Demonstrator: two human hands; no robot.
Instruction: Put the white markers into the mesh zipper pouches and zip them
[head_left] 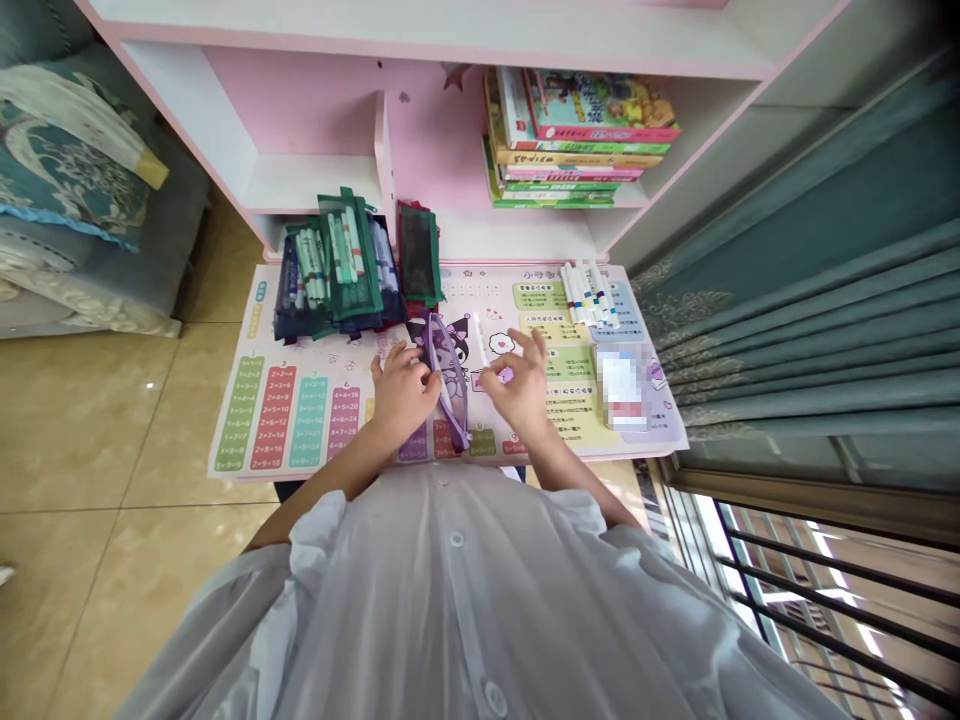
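Note:
A purple mesh zip pouch lies lengthwise on the desk between my hands. My left hand is at its left edge, fingers curled and thumb against the rim, closed on that side. To the right of the pouch is my right hand, with thumb and forefinger pinched together and the other fingers raised. A slim white marker reaches up from this pinch; its lower end is partly hidden by the fingertips. Several white markers with coloured bands lie in a bunch at the back right.
Filled green and blue mesh pouches are piled at the back left, beside a dark red-edged pouch. A phone lies at the right. Books are stacked on the shelf. A printed mat covers the desk; a curtain hangs right.

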